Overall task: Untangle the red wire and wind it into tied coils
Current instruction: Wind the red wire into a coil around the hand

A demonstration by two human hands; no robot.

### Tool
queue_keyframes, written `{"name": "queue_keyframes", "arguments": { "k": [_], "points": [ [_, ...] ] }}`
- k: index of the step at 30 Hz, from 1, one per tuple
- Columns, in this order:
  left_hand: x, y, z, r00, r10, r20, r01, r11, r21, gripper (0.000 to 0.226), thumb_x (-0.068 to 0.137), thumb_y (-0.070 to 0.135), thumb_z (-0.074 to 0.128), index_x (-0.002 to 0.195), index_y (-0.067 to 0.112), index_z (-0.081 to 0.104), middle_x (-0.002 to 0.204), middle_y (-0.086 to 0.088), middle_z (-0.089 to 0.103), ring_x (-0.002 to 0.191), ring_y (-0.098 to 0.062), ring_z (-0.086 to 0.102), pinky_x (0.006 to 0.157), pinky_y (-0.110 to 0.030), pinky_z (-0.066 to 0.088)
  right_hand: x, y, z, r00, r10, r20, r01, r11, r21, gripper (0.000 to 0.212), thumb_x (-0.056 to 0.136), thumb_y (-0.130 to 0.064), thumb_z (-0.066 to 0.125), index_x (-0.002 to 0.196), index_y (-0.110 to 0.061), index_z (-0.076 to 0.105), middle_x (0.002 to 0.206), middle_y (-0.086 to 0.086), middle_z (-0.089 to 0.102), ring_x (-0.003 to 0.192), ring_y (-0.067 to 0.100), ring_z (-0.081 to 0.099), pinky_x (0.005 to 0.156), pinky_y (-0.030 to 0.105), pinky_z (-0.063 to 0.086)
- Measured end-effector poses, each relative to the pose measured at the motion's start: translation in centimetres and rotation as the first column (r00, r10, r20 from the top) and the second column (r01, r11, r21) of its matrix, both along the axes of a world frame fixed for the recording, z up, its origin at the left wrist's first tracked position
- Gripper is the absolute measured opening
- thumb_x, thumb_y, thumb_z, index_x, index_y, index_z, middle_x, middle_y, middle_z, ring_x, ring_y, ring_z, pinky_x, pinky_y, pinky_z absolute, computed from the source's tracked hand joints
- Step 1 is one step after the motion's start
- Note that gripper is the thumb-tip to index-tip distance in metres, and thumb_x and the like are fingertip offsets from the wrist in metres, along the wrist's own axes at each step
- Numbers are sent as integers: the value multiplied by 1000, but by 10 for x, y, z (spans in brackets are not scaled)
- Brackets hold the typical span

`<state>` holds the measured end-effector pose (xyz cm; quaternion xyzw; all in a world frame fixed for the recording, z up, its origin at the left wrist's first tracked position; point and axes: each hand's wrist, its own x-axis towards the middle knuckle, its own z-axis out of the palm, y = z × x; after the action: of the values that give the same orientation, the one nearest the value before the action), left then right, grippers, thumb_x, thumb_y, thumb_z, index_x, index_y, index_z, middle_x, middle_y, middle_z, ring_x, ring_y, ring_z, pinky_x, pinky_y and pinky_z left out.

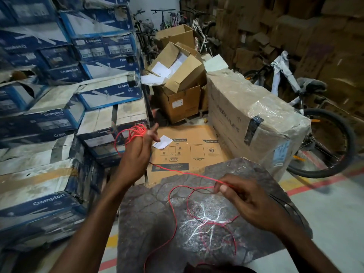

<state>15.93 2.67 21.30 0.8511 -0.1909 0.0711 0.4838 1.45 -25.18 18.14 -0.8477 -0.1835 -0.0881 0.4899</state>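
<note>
The word "Crompton" is printed in white on many of the blue-and-white boxes [49,200] stacked at the left, on one of them upside down. The flat brown carton [189,152] on the floor carries "Crompton" twice in dark print, and small boxed digits that seem to read "5 2 2". The big plastic-wrapped carton [246,115] at the right says "HERCULES" on its side.

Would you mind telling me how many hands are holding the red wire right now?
2. The left hand, raised, has the red wire coiled around its fingers; the right hand pinches a strand over the dark board.
</note>
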Motion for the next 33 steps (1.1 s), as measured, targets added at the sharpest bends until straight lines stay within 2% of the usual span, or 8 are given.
{"name": "queue_keyframes", "arguments": {
  "k": [6, 9, 14, 18, 21, 26, 30, 33],
  "points": [
    [-28, -5, 10, 965, -116, -235, 163, 968, 191, 46, 104, 45, 34, 97, 13, 65, 97, 4, 76, 78, -1, 73, 70, -22, 57, 27, -2, 40, 963, -136, 231, 92, 977, 190, 25, 99, -44, 61, 100, -26, 76, 80, 5, 69, 60, 38, 55, 52, 48, 41],
    [-40, -6, 14, 914, -209, -348, 290, 936, 201, 57, 104, 50, 29, 129, 11, 62, 74, 1, 76, 65, -11, 70, 62, -27, 57, 51, -3, 63, 913, -289, 286, 218, 942, 257, 9, 91, -40, 73, 97, -34, 74, 77, 24, 67, 63, 42, 58, 56, 51, 45],
    [-72, -11, 27, 683, -546, -486, 538, 825, -172, 54, 106, 55, 25, 139, 29, 60, 49, -5, 28, 43, -14, 25, 50, -27, 29, 87, -2, 84, 899, -308, 310, 228, 936, 269, 12, 90, -23, 76, 102, -21, 75, 90, -1, 68, 82, 13, 65, 69, 29, 50],
    [-91, -13, 33, 283, -891, -355, 481, 452, -751, 61, 105, 52, 36, 131, 3, 63, 44, 0, 19, 37, -13, 17, 44, -35, 14, 106, 13, 68, 971, -191, 146, 134, 934, 330, 12, 93, -32, 73, 96, -21, 75, 85, 13, 70, 75, 25, 67, 63, 42, 54],
    [-90, -12, 45, 158, -987, -26, 266, 68, -962, 61, 109, 39, 28, 122, -13, 59, 42, 3, 17, 35, -11, 15, 43, -29, 18, 108, 17, 55, 973, 127, -193, 3, 828, 561, 15, 95, -30, 65, 86, -17, 65, 56, 2, 43, 43, 5, 34, 39, 18, 28],
    [-71, -17, 72, 316, -913, 260, 64, -252, -965, 57, 108, 32, 25, 132, -12, 52, 42, 6, 15, 37, -8, 12, 46, -26, 13, 101, 19, 56, 587, 731, -348, -69, 473, 879, 15, 103, -22, 45, 92, -13, 49, 47, -8, 42, 32, 3, 29, 28, 16, 17],
    [-63, -26, 80, 506, -836, 215, 26, -234, -972, 58, 110, 33, 16, 151, -4, 29, 45, 7, 17, 38, -5, 15, 47, -22, 14, 106, 22, 46, 463, 846, -265, -49, 323, 945, 14, 105, -23, 43, 97, -13, 47, 63, -1, 64, 57, 15, 73, 39, 18, 52],
    [-53, -30, 83, 597, -785, 165, 5, -202, -979, 58, 111, 36, 10, 158, 3, 18, 47, 8, 19, 40, -3, 15, 50, -24, 18, 113, 25, 32, 322, 936, -140, 78, 121, 990, 19, 109, -20, 40, 106, -5, 50, 89, 17, 72, 86, 40, 77, 55, 36, 64]
  ]
}}
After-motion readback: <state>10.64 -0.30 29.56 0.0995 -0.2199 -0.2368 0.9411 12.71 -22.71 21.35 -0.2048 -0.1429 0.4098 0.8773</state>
